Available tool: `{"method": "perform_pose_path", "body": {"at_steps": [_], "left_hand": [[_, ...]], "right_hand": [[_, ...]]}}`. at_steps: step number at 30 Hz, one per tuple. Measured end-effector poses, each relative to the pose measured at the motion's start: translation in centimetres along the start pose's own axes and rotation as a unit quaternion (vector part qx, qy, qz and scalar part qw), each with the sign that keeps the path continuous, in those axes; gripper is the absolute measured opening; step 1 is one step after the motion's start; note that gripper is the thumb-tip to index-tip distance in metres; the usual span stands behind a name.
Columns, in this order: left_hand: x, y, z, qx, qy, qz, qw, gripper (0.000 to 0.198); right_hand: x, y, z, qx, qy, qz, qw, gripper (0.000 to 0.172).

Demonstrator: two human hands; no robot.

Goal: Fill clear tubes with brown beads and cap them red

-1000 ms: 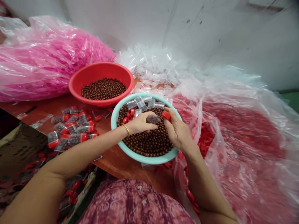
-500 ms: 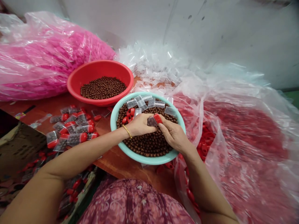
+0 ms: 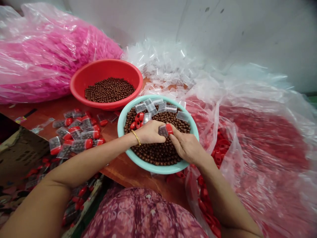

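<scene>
Over a pale turquoise basin of brown beads, both my hands meet at one small clear container with a red cap. My left hand, with a gold bangle at the wrist, grips the clear body, where dark beads show through. At the capped end, the fingers and thumb of my right hand close on the red cap. On the beads lie several empty clear containers and a few red caps.
Behind stands a red basin of brown beads. Several filled, red-capped containers lie at left. A bag of pink parts is at the back left, loose clear containers at the back, and a bag of red caps at right.
Both hands stay on the capped container over the basin. My right fingers have shifted slightly right, so more of the red cap shows. The camera view has moved a little.
</scene>
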State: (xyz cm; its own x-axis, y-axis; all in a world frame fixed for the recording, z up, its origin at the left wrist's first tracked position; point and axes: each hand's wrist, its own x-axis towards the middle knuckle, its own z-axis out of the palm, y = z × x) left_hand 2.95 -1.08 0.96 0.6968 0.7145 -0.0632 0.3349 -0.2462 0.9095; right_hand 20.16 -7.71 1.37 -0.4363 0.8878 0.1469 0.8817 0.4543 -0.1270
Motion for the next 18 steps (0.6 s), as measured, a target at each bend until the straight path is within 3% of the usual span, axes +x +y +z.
{"method": "perform_pose_path", "body": {"at_steps": [8, 12, 14, 16, 18], "left_hand": [[0.0, -0.2, 0.2, 0.05, -0.038, -0.043, 0.997, 0.011], [-0.1, -0.4, 0.3, 0.083, -0.036, -0.04, 0.995, 0.013], [-0.1, -0.2, 0.3, 0.059, -0.027, -0.028, 0.998, 0.013], [0.0, 0.0, 0.3, 0.02, -0.043, -0.029, 0.998, 0.01], [0.0, 0.3, 0.3, 0.006, -0.074, -0.043, 0.996, 0.009]], "right_hand": [[0.8, -2.2, -0.1, -0.096, -0.16, 0.025, 0.982, 0.044], [1.1, -2.3, -0.6, -0.107, -0.171, 0.045, 0.978, 0.039], [1.0, -1.4, -0.8, -0.052, -0.126, 0.055, 0.989, 0.036], [0.9, -0.3, -0.7, 0.066, -0.022, 0.07, 0.995, 0.039], [1.1, 0.4, -0.1, 0.199, 0.108, 0.115, 0.967, 0.052]]}}
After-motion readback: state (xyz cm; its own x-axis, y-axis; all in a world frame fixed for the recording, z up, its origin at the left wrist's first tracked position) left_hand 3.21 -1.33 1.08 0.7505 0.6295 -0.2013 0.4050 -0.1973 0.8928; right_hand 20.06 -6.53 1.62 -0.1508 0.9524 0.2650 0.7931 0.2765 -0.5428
